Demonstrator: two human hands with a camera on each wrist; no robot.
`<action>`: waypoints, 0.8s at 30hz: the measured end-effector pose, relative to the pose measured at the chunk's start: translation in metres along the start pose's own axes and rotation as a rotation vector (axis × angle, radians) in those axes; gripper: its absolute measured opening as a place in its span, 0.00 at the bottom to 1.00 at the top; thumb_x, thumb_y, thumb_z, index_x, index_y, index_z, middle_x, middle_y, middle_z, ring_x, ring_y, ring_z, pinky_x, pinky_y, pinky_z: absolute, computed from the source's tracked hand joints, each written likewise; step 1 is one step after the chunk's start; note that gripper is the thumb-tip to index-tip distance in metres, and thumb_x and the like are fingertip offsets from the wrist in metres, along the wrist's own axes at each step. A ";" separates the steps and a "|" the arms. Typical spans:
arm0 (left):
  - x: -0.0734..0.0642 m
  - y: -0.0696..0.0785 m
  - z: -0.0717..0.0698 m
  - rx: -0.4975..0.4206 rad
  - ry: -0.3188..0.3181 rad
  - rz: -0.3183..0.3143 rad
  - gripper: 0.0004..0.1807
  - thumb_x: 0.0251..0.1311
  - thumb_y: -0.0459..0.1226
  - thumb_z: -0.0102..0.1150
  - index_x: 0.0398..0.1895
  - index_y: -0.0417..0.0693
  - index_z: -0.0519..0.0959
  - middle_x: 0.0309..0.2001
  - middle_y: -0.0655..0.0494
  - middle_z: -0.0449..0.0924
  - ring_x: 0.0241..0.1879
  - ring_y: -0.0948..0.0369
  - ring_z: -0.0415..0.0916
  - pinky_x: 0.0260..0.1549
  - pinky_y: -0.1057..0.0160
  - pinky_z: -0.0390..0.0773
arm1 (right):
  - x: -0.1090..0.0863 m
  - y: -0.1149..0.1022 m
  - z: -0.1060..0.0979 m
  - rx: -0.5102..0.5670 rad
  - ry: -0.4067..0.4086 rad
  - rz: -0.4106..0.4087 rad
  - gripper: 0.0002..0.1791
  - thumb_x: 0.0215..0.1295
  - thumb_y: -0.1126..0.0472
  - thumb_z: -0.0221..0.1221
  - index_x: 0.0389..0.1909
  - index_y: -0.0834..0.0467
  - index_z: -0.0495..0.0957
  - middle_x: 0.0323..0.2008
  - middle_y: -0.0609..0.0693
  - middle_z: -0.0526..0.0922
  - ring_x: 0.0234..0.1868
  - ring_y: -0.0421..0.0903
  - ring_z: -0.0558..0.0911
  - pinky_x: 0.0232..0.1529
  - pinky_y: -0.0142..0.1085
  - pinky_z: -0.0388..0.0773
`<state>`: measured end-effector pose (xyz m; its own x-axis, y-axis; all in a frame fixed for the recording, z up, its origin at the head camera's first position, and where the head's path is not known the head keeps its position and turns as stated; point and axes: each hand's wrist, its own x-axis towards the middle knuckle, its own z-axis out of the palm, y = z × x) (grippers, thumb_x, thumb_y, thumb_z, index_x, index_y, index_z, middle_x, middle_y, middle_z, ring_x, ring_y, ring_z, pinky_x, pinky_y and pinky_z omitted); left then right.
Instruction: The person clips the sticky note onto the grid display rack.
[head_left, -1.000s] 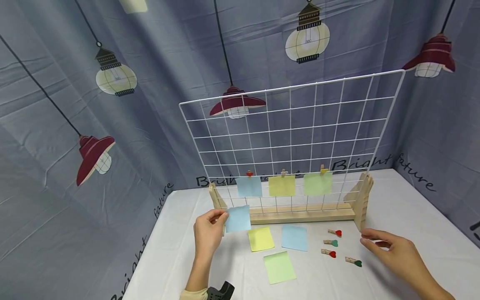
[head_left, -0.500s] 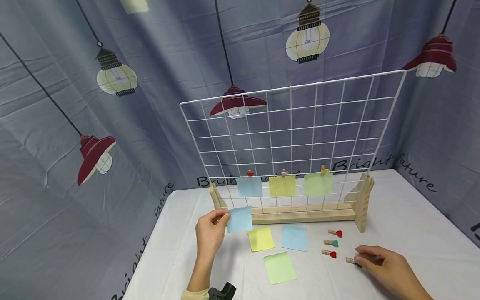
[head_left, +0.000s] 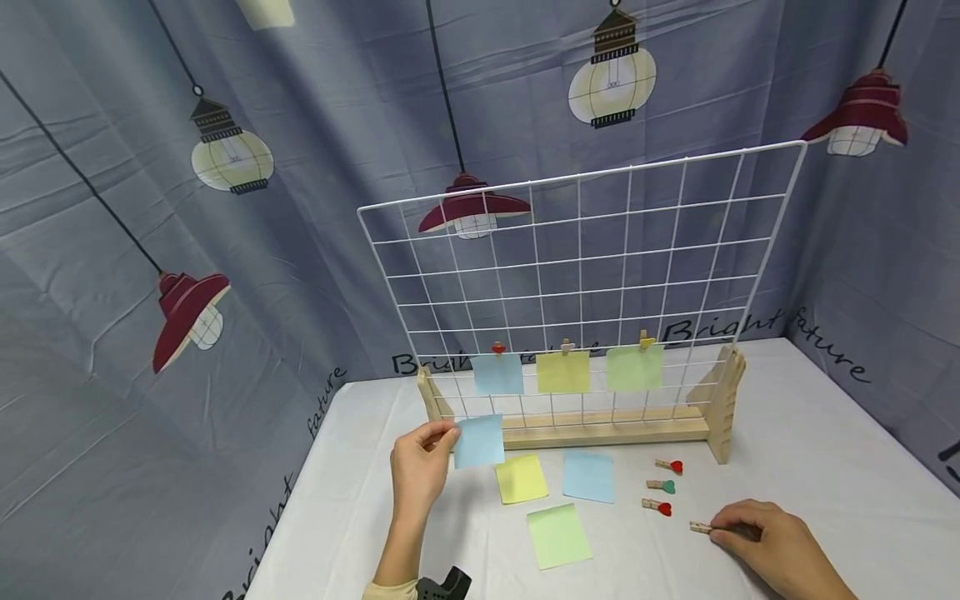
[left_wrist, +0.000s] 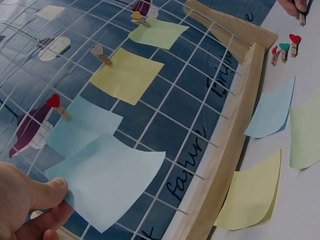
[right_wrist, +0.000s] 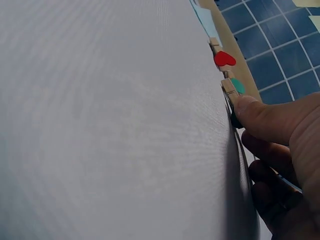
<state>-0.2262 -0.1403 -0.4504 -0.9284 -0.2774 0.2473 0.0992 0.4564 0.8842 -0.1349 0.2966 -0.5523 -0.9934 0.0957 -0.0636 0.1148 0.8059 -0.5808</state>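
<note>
My left hand (head_left: 422,468) pinches a blue sticky note (head_left: 480,442) by its left edge, held up in front of the lower left of the white wire grid (head_left: 581,287). In the left wrist view that note (left_wrist: 112,177) overlaps a hanging blue note (left_wrist: 85,125). At the right of the table my right hand (head_left: 772,540) pinches a small wooden clothespin (head_left: 700,527) by its heart end. The right wrist view shows thumb and fingers on this clothespin (right_wrist: 230,90), whose dark green heart is mostly covered.
Blue, yellow (head_left: 563,372) and green (head_left: 635,368) notes hang clipped on the grid's lower part. Before its wooden base (head_left: 600,434) lie yellow (head_left: 522,478), blue (head_left: 588,477) and green (head_left: 559,536) notes. Two red-heart clothespins (head_left: 657,507) and a green-heart one (head_left: 662,486) lie right of them.
My right hand has moved left and down from beside the stand's right foot to the nearest clothespin and now pinches it. The left hand with the blue note has hardly moved.
</note>
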 end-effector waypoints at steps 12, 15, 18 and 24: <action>0.000 0.000 0.000 -0.009 -0.008 0.002 0.02 0.59 0.38 0.74 0.34 0.53 0.91 0.34 0.57 0.90 0.32 0.62 0.79 0.29 0.64 0.76 | 0.002 -0.007 -0.014 0.094 0.032 0.048 0.11 0.64 0.56 0.70 0.43 0.56 0.87 0.42 0.50 0.89 0.38 0.40 0.80 0.41 0.40 0.84; 0.000 0.000 0.000 -0.016 -0.011 0.001 0.02 0.59 0.37 0.74 0.34 0.53 0.91 0.35 0.57 0.91 0.32 0.62 0.80 0.30 0.64 0.76 | 0.003 -0.010 -0.024 0.085 0.116 -0.033 0.07 0.66 0.59 0.69 0.42 0.55 0.86 0.42 0.49 0.89 0.36 0.31 0.80 0.37 0.33 0.84; 0.000 0.001 0.000 -0.019 -0.011 0.004 0.02 0.59 0.37 0.74 0.34 0.54 0.91 0.35 0.57 0.91 0.33 0.62 0.79 0.32 0.63 0.76 | 0.004 -0.015 -0.033 0.112 0.169 -0.089 0.06 0.69 0.60 0.66 0.44 0.56 0.84 0.41 0.49 0.89 0.34 0.26 0.80 0.35 0.29 0.82; 0.000 0.000 -0.001 -0.017 -0.006 0.004 0.02 0.59 0.37 0.74 0.34 0.54 0.91 0.35 0.57 0.91 0.32 0.62 0.79 0.31 0.64 0.76 | 0.007 -0.028 -0.051 0.154 0.199 -0.118 0.06 0.75 0.61 0.60 0.48 0.57 0.80 0.42 0.53 0.90 0.34 0.26 0.82 0.33 0.27 0.80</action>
<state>-0.2260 -0.1410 -0.4495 -0.9303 -0.2700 0.2485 0.1090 0.4433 0.8897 -0.1450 0.3051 -0.4951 -0.9776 0.1315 0.1642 -0.0192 0.7214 -0.6922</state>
